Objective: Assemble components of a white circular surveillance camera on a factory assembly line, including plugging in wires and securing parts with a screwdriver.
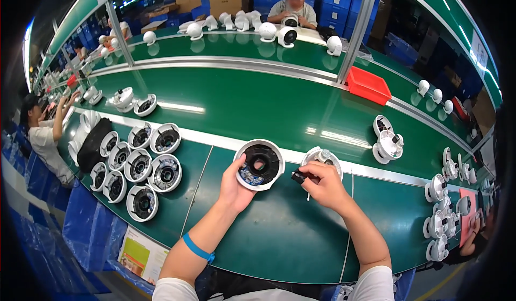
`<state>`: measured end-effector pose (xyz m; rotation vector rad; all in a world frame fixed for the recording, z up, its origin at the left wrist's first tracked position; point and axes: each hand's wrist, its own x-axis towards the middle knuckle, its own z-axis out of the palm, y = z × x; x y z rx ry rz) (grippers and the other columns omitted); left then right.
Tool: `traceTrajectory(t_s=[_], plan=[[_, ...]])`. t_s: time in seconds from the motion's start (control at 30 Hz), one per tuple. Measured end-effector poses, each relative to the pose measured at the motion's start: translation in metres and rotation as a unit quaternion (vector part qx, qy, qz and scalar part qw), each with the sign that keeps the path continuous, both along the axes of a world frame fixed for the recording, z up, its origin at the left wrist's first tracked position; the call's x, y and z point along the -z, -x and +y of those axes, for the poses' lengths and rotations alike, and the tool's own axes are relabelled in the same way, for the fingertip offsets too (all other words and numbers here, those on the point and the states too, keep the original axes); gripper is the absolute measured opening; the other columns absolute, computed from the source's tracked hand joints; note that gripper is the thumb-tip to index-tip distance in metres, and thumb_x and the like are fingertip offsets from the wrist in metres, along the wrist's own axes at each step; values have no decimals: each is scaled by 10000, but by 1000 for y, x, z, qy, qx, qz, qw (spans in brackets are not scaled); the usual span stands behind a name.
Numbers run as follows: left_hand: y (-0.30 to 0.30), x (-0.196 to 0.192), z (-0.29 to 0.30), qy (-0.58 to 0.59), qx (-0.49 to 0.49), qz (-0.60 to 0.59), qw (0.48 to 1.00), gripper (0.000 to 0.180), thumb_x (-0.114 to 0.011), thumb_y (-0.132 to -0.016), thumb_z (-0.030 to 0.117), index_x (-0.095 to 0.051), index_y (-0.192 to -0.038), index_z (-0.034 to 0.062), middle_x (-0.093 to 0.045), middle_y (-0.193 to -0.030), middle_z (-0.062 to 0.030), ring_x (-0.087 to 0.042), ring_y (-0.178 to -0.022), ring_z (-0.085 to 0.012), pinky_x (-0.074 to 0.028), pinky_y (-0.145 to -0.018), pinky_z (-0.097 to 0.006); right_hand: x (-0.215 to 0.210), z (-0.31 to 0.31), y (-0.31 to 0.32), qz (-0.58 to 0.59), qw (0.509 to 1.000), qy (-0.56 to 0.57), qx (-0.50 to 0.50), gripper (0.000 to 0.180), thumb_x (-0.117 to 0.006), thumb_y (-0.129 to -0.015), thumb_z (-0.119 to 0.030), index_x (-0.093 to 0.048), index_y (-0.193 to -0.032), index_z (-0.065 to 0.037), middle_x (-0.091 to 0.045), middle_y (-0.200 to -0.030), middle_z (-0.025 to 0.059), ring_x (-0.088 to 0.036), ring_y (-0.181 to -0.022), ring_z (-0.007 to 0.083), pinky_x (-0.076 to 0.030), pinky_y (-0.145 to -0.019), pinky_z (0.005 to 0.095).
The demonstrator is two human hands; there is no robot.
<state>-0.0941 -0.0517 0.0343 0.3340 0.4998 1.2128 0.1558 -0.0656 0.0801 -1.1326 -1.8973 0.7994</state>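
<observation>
We see the left hand [238, 187] clasping a round white housing [273, 161] by its lower-left rim, thumb at the edge, its open side facing us, raised above the tabletop [269, 236] and toward the far edge, where a silver strip [215, 141] runs. The right hand [324, 185] pinches a small black part [298, 176] just beside it; we cannot tell exactly what that part is. Behind the right hand, near the far edge, sits another white piece [316, 154], and similar housings [138, 165] cluster toward the tabletop's left end. We judge the housing light and stiff, its smooth shell a little slippery and the blue electronics [252, 178] inside fragile, so we would grip the outer rim and keep fingertips off the boards.
</observation>
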Motion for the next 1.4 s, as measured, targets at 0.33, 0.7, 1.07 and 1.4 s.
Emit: traceTrajectory(t_s=[0.33, 0.7, 1.07, 1.4], plan=[[-7, 21, 0, -83, 43, -31, 995, 620, -512, -1061, 431, -381, -1568, 98, -579, -1429, -107, -581, -1312, -241, -480, -1123, -424, 25, -3, 43, -179, 959, -204, -78, 202, -729, -758, -55, -701, -957, -36, -665, -846, 94, -686, -780, 289, -550, -643, 412], [-18, 24, -11, -199, 32, 129, 971, 855, -615, -917, 351, -233, -1633, 82, -511, -1495, -177, -553, -1339, -266, -440, -1143, -404, 46, -3, 52, -247, 912, -323, -60, 128, -727, -731, -71, -657, -838, -56, -570, -778, 46, -621, -703, 212, -511, -570, 350], [-19, 38, -12, -347, 2, 262, 900, 771, -640, -934, 312, -359, -1587, 13, -404, -1534, -183, -415, -1425, -292, -325, -1188, -418, 45, -5, 49, -285, 900, -318, -86, 104, -690, -716, -84, -645, -806, -57, -609, -801, 50, -610, -734, 211, -498, -577, 343], [-19, 41, -10, -364, -5, 278, 889, 783, -658, -920, 324, -365, -1577, 16, -376, -1551, -201, -410, -1427, -330, -324, -1192, -441, 52, 4, 47, -257, 902, -332, -100, 166, -705, -672, -66, -657, -828, -39, -641, -854, 70, -630, -776, 230, -532, -606, 354]])
